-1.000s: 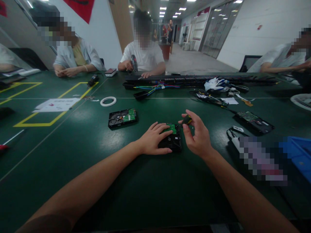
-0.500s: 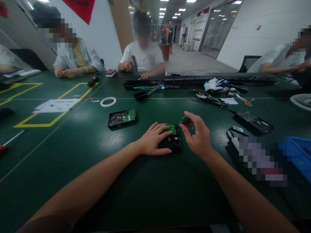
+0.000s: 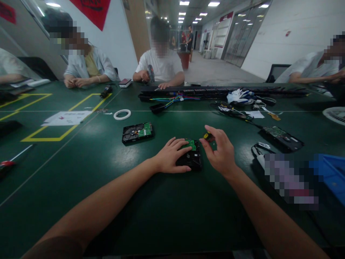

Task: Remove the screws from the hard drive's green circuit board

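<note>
A black hard drive [image 3: 192, 158] with a green circuit board lies on the green table [image 3: 151, 201] in front of me. My left hand [image 3: 169, 156] rests flat on its left side, fingers spread over the board. Just to the right, my right hand [image 3: 219, 151] pinches a small screwdriver [image 3: 207, 136] with a yellow and black handle, held upright over the drive's far right corner. The tip is hidden behind my fingers.
A second hard drive [image 3: 137, 132] lies left of mine, a third [image 3: 281, 136] to the right. A tape roll [image 3: 122, 114], a paper sheet [image 3: 66, 117], cables and gloves [image 3: 238, 95] lie farther back. Other people sit along the far and side edges. A blue bin [image 3: 332, 172] stands at right.
My right hand has turned the screwdriver handle between its fingers and shifted slightly. The left hand stays on the drive. The view has tilted a little.
</note>
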The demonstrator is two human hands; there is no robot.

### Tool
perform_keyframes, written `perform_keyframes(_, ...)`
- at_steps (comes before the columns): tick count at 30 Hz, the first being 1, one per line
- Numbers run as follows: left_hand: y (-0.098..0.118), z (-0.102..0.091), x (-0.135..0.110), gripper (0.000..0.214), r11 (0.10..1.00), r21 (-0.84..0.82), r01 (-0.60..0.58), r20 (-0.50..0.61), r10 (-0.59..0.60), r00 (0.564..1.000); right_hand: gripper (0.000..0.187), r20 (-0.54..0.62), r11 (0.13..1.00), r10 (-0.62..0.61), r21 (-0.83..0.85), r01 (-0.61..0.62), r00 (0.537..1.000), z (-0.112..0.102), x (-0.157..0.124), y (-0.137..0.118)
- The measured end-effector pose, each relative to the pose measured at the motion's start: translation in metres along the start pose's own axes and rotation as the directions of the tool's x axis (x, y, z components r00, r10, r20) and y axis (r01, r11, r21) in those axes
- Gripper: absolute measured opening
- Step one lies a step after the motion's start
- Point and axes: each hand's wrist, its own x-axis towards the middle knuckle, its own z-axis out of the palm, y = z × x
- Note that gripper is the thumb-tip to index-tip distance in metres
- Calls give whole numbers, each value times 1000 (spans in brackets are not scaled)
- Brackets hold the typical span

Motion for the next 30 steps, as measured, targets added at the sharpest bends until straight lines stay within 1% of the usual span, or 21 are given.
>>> perform_keyframes(2,0,0,0,90,1000,-14,1,-4,-1,1000,57,-17,1000,-8,-20,8,1000,0,0,0)
perform_keyframes(8,3,-2,1,90,1000,-25,0,-12,0,1000,64,5,998,60,17,-61,998,1,-3,0)
perform_keyframes(13,2,-2,1,89,1000,-27,8,-1,-8,1000,65,-11,999,25,-19,-26,1000,1,-3,0)
perform_keyframes(16,2,-1,1,89,1000,-25,9,-1,-9,1000,65,-5,999,46,7,-46,999,3,-5,0)
perform_keyframes(19,1,1,1,88,1000,-22,3,-3,-3,1000,64,-36,997,73,22,-72,997,4,-7,1)
perform_keyframes(22,2,0,1,90,1000,-16,-3,-3,3,1000,61,-84,999,48,-13,-49,995,4,-6,3)
perform_keyframes(24,2,0,1,89,1000,-17,4,-4,-4,1000,58,-94,999,28,-29,-31,995,3,-5,4)
perform_keyframes(27,2,0,1,88,1000,-22,5,0,-5,1000,57,-60,1000,18,-14,-19,998,2,-4,5)
perform_keyframes(30,2,0,0,88,1000,-24,2,-7,-2,1000,60,-38,999,50,18,-49,998,1,-6,4)
